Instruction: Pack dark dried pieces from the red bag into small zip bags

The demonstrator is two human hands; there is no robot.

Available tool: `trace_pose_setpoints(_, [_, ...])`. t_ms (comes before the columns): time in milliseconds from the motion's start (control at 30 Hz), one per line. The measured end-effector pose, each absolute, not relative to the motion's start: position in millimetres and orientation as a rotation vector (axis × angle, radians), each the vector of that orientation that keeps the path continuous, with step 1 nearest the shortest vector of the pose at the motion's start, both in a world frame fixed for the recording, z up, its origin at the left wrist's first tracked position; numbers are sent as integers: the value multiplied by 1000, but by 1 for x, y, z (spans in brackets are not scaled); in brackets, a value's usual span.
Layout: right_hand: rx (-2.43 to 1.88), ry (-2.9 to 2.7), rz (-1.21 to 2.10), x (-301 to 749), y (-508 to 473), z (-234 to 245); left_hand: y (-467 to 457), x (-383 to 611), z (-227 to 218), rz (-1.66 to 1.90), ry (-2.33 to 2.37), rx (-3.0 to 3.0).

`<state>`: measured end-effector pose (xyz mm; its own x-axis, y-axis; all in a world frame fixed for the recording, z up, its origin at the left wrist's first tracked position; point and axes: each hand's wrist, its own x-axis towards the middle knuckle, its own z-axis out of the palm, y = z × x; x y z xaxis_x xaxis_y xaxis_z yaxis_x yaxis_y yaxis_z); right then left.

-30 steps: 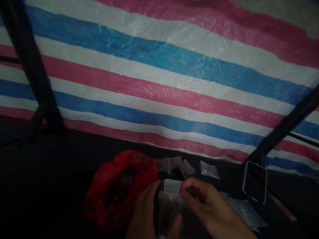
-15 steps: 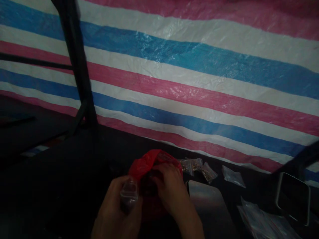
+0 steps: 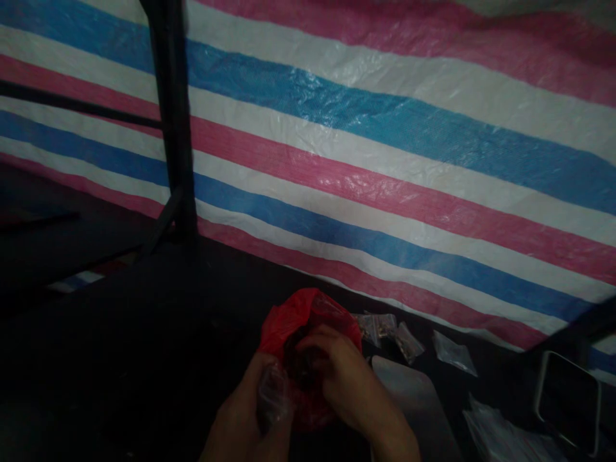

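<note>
Small clear pouch (image 3: 274, 391) at the lower middle, gripped between the thumb and fingers of the left hand (image 3: 240, 414), just beside the near left edge of a red plastic bag (image 3: 283, 321); the dimness hides what the pouch contains. The right hand (image 3: 349, 378) reaches over the right side of the red bag, its fingers bent and dipping into the wide mouth, where the contents show only as a murky mass; whether those fingers hold anything, I cannot tell. Just right of that forearm, and partly covered by it, lies a flat silver-coloured plate (image 3: 409, 391) with rounded corners. Farther right are a fanned pile of flat clear bags (image 3: 510, 430) and, beside it, a device (image 3: 568, 398) with a dark screen and pale frame. Beyond the plate, small filled bags (image 3: 385, 326) with brownish bits inside lie near the red bag, and a single clear packet (image 3: 453, 353) lies to their right, apart. The surface (image 3: 231, 269) under these is black. Toward its back, at left, stands a dark post (image 3: 179, 128) with a crossbar (image 3: 72, 102), and behind hangs a shiny, wrinkled sheet (image 3: 385, 186) striped pinkish red, white and blue.
</note>
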<state>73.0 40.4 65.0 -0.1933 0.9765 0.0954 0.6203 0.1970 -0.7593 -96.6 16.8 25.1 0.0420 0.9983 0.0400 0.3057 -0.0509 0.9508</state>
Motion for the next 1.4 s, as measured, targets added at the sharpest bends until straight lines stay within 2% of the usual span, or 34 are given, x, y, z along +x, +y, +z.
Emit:
trace_pose_setpoints(200, [-1460, -1770, 951, 74, 39, 64, 21, -105, 24, 1120, 1398, 1366])
trace_pose_setpoints(467, [-1290, -1602, 929, 87, 30, 85, 34, -102, 3, 1285, 1555, 1746])
trace_pose_setpoints(700, [-1195, -1810, 768, 66, 14, 106, 33, -86, 14, 1236, 1483, 1681])
trace_pose_setpoints(1167, [-1356, -1716, 632, 71, 19, 96, 35, -73, 15, 1257, 1521, 1577])
trace_pose_setpoints(1400, [-1440, -1642, 564, 73, 34, 79, 39, -82, 10, 1387, 1754, 1495])
